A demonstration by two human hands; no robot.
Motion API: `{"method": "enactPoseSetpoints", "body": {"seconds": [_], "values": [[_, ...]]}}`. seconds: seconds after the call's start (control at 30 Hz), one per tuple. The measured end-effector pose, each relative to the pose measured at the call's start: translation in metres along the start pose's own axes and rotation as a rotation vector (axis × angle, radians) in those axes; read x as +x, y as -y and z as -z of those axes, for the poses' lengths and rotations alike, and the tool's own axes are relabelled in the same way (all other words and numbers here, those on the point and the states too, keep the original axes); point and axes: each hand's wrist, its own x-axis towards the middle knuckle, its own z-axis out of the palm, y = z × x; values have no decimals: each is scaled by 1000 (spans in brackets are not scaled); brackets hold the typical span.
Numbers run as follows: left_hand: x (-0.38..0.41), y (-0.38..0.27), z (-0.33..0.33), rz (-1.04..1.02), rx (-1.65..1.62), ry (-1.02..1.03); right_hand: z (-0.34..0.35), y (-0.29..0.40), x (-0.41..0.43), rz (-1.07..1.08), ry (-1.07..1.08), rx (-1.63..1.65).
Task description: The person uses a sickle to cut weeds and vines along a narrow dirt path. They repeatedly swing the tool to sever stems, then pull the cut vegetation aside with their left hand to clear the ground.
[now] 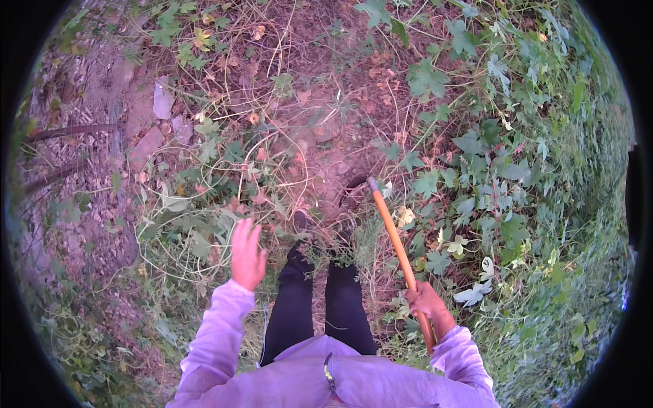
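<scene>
My right hand [426,303] is closed around the lower part of a long orange handle [393,232]. At its far end a grey metal collar joins a dark curved blade [352,187], which looks like a sickle's. The blade is low over the soil in front of my right foot, partly lost among dry stems. My left hand [247,255] is empty, fingers extended and thumb apart, over pale tangled vines [189,229]. Feathery green weeds [326,260] stand in front of my shins and partly hide my shoes.
Broad-leaved green vines [490,188] cover the ground on the right. Flat stones [163,98] and a reddish brick-like block [147,145] lie at the upper left. Beyond them are dark curved bars or branches [71,131]. Bare reddish soil [321,132] with dry stems lies ahead.
</scene>
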Motion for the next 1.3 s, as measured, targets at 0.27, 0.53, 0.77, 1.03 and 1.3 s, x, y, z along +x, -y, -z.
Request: {"method": "enactPoseSetpoints", "body": {"seconds": [0.27, 0.53, 0.77, 1.03, 1.3], "values": [[161, 9, -211, -269, -25, 503, -32, -29, -5, 62, -36, 11], [195, 19, -325, -371, 314, 847, -78, -66, 3, 188, -300, -262], [177, 68, -293, -252, 132, 935, -72, -26, 30, 323, -489, -125], [147, 60, -225, -221, 190, 443, -28, -16, 52, 350, -578, 72], [136, 76, -147, -127, 135, 361, -13, -43, 33, 446, -599, -151]]}}
